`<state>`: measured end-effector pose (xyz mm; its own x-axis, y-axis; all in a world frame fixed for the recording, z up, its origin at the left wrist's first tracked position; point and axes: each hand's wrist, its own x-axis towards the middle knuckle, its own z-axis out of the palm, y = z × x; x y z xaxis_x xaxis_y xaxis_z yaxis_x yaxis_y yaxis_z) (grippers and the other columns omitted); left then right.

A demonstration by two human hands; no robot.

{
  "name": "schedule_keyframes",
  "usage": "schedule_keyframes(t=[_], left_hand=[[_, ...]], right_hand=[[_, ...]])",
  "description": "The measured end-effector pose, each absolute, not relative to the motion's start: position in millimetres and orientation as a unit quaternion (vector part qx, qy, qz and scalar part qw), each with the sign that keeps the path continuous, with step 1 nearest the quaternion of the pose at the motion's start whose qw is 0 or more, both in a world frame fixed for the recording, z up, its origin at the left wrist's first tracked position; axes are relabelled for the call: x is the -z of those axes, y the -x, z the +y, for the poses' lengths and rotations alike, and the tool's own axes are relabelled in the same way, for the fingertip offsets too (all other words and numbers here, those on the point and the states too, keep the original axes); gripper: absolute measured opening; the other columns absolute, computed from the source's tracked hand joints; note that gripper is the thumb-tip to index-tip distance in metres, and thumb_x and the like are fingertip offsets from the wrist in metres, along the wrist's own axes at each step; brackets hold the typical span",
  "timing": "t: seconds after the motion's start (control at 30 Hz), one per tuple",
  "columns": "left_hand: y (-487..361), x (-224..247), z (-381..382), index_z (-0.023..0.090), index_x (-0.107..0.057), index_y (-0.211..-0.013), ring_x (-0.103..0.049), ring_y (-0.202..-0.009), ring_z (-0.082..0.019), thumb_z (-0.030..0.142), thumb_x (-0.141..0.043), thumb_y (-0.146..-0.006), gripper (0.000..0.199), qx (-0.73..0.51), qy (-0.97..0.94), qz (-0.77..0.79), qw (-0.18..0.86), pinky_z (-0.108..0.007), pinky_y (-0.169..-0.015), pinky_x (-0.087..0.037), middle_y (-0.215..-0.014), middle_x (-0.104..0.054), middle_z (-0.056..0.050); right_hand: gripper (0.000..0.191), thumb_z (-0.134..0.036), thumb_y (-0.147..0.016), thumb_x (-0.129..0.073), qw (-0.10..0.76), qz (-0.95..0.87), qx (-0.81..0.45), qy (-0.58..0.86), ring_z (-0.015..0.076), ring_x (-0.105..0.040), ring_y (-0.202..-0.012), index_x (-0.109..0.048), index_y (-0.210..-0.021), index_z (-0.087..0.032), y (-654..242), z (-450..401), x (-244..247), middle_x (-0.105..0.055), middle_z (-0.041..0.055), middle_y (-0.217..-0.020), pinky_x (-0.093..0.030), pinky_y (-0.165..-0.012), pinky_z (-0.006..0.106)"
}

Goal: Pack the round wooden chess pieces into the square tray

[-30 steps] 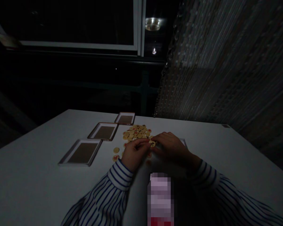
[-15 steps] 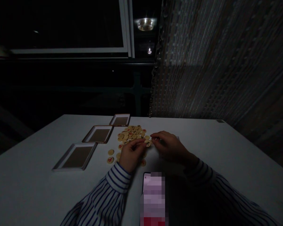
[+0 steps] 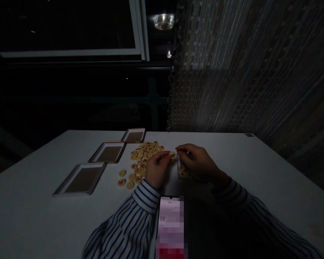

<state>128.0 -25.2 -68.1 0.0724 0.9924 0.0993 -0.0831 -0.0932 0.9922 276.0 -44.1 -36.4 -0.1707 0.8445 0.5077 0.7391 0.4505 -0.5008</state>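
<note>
Between the thumb and fingertips of my left hand is a round wooden Chinese chess piece with a dark character facing me. My right hand is closed, fingertips drawn together just right of that piece, above a small shallow box. What its fingers pinch, if anything, is hidden. A couple of dark-marked pieces show inside the box; my right hand covers much of the rest. Left of my hands lies a heap of pieces, with several more spread in front, some red-marked and some blank side up.
Three shallow trays with brown bottoms run diagonally on the white table: a near one, a middle one and a far one. A phone with a lit screen lies at the front. Behind the table hangs a string curtain.
Both hands appear farther right relative to the heap, the left still carrying the chess piece. The box under my right hand now shows more. The camera view has shifted slightly.
</note>
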Motion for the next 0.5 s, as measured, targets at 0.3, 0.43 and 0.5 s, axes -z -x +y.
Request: schedule_keyframes(t=[0.3, 0.43, 0.5], left_hand=[[-130.6, 83.5, -30.2, 0.014, -0.064, -0.077, -0.064, -0.062, -0.013, 0.017, -0.064, -0.063, 0.015, -0.512, -0.486, 0.441, 0.554, -0.024, -0.061, -0.051, -0.064, -0.068, -0.001], [-131.6, 84.0, -30.4, 0.014, -0.065, -0.077, -0.063, -0.062, -0.013, 0.016, -0.064, -0.062, 0.015, -0.511, -0.475, 0.441, 0.564, -0.024, -0.062, -0.051, -0.064, -0.068, -0.001], [-131.2, 84.2, -30.9, 0.014, -0.065, -0.077, -0.064, -0.064, -0.014, 0.017, -0.064, -0.062, 0.015, -0.507, -0.475, 0.445, 0.565, -0.025, -0.064, -0.052, -0.067, -0.069, -0.002]], right_hand=[[0.021, -0.022, -0.08, -0.047, 0.32, -0.791, -0.078, 0.515, 0.0155, -0.059, -0.084, -0.063, -0.092, -0.017, -286.6, -36.2, 41.9, -0.066, 0.0049, -0.09, -0.044, -0.078, 0.03], [0.02, -0.022, -0.079, -0.048, 0.285, -0.803, -0.111, 0.511, 0.0157, -0.06, -0.083, -0.064, -0.091, -0.018, -290.6, -33.0, 46.3, -0.067, 0.0047, -0.09, -0.045, -0.075, 0.029], [0.02, -0.024, -0.078, -0.049, 0.274, -0.8, -0.137, 0.516, 0.0153, -0.06, -0.082, -0.064, -0.09, -0.018, -292.7, -32.8, 48.7, -0.067, 0.0042, -0.09, -0.045, -0.073, 0.028]])
